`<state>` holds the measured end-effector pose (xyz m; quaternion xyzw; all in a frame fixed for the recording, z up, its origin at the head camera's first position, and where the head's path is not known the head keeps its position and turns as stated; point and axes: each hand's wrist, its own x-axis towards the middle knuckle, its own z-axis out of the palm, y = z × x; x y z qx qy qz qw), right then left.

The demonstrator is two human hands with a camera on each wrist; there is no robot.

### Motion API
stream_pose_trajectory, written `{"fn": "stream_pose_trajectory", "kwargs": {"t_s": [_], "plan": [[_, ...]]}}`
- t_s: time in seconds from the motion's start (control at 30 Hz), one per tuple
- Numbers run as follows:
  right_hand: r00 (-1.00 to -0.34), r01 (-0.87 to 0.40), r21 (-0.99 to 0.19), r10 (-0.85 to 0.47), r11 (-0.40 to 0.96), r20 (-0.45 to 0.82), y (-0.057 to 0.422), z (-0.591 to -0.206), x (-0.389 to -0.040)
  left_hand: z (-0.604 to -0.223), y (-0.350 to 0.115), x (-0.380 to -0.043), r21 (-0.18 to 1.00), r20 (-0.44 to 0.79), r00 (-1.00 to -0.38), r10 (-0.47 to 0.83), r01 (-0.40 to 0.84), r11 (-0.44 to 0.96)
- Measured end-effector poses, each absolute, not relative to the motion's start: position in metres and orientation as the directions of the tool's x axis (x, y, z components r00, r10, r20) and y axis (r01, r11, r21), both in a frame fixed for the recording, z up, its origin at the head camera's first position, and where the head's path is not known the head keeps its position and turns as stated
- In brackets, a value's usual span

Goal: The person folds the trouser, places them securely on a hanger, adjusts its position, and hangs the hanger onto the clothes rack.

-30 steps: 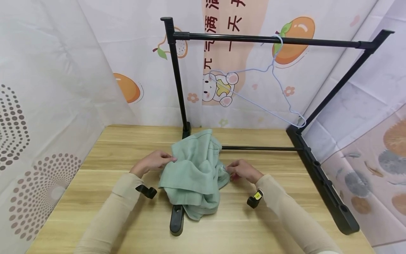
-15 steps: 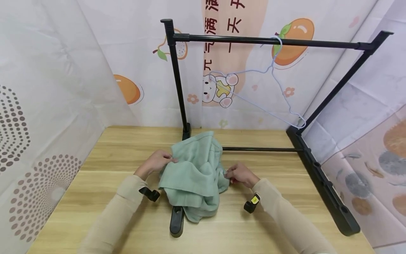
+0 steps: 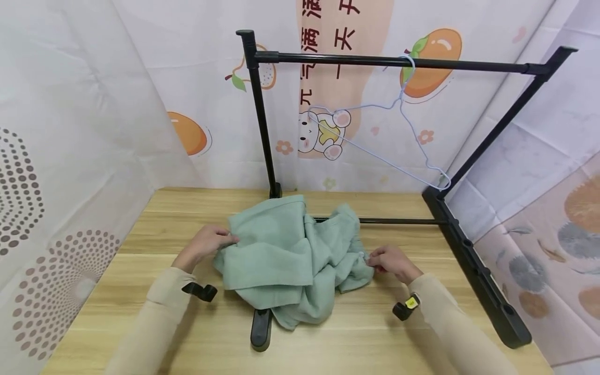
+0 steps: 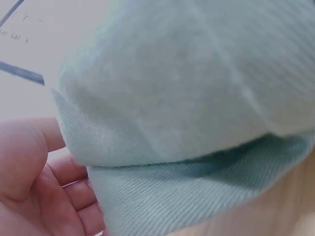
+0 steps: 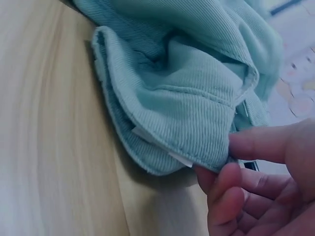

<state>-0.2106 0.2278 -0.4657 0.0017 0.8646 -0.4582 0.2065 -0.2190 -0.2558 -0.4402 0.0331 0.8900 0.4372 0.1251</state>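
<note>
The pale green garment (image 3: 269, 265) is bunched up over the left foot (image 3: 261, 333) of the black clothes rack (image 3: 337, 60), and it hides part of the rack's low bar (image 3: 398, 221) too. Only the front end of that foot pokes out from under the cloth. Your left hand (image 3: 206, 246) is just outside the rack, on its left, and it pinches the side edge of the garment — the cloth hides your fingertips in the left wrist view. Your right hand (image 3: 392, 261) is inside the rack, between its two feet and in front of the low bar, and there your thumb and fingers pinch a corner of the garment. Close to that pinch, a small white tag (image 5: 180, 159) sticks out from the edge. The garment has thin ribs, sewn seams and soft folds. A light blue hanger (image 3: 401, 98) hangs tilted from the rack's top bar, nearer the right end. The rack stands on a wooden table (image 3: 370, 338), and behind the rack is a white curtain (image 3: 225, 151) — it has fruit, flowers and a little white animal on it.
</note>
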Motion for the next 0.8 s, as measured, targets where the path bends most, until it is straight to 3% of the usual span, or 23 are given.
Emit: {"fn": "stream_pose_trajectory", "kwargs": {"t_s": [0.3, 0.57, 0.8], "plan": [[-0.932, 0.234, -0.765, -0.084, 0.600, -0.352, 0.268, -0.460, -0.201, -0.446, -0.293, -0.210, 0.754, -0.231, -0.968, 0.101, -0.112, 0.647], [-0.937, 0.221, -0.742, -0.072, 0.633, -0.341, 0.290, -0.453, -0.199, -0.453, -0.316, -0.200, 0.709, -0.261, -0.964, 0.040, -0.164, 0.686], [-0.920, 0.258, -0.733, -0.071, 0.629, -0.384, 0.293, -0.458, -0.196, -0.458, -0.317, -0.197, 0.635, -0.266, -0.962, 0.053, -0.134, 0.761]]}}
